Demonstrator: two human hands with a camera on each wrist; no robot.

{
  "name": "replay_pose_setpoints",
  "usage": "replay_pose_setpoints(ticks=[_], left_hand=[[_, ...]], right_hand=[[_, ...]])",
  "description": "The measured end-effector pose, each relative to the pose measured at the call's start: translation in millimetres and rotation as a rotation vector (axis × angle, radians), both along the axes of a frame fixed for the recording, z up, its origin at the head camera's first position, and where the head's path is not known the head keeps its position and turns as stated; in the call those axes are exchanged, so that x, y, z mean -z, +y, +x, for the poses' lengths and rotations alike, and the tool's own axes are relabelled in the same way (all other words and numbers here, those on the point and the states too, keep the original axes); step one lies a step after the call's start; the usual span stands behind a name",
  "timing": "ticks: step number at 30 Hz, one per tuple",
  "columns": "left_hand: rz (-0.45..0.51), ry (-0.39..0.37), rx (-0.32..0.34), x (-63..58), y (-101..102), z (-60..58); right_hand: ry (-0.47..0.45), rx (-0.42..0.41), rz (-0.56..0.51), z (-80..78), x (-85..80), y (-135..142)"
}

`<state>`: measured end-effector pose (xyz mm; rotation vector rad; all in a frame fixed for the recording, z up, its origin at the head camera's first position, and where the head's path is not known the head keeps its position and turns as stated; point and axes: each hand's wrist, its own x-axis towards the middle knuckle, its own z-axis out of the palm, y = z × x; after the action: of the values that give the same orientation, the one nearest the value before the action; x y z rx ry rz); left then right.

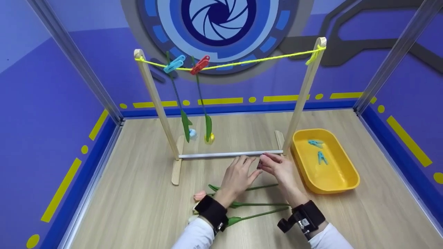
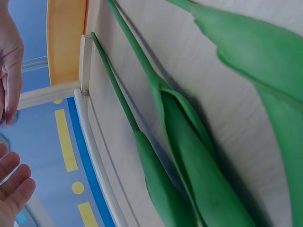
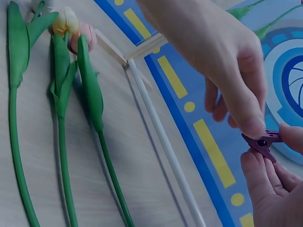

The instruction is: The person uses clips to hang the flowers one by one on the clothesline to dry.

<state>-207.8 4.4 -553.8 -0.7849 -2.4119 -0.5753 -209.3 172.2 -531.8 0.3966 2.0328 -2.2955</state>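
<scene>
My right hand (image 1: 280,169) pinches a dark purple clothespin (image 3: 262,142) between thumb and fingers, near the rack's low white bar (image 1: 228,154). Beside it, my left hand (image 1: 238,176) has loosely bent, spread fingers; its thumb tip is right at the clothespin's end in the right wrist view. Below the hands lie three artificial tulips, stems to the right: a pink tulip (image 1: 199,195), a cream-yellow tulip (image 3: 65,22) and another with a green leaf (image 3: 18,47), its bloom mostly hidden by the left wrist in the head view.
A yellow line (image 1: 256,61) spans two wooden posts. From it hang a blue tulip (image 1: 192,134) by a light-blue clothespin (image 1: 174,64) and a yellow tulip (image 1: 209,138) by a red clothespin (image 1: 200,65), blooms down. Blue clothespins (image 1: 322,158) lie in a yellow tray (image 1: 346,166) at right.
</scene>
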Motion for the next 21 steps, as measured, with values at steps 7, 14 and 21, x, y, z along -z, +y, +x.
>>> replay_pose_setpoints(ticks=[7, 14, 21], left_hand=[[-0.013, 0.071, -0.035, -0.7, 4.4, 0.1], [0.018, 0.120, -0.062, 2.5, 5.3, 1.6], [0.012, 0.072, -0.088, 1.7, 3.5, 2.6]], right_hand=[[0.013, 0.038, -0.063, 0.3, 4.5, -9.9], [-0.004, 0.044, -0.079, 3.6, 7.3, -13.2], [-0.012, 0.033, -0.028, 5.6, 10.1, -12.7]])
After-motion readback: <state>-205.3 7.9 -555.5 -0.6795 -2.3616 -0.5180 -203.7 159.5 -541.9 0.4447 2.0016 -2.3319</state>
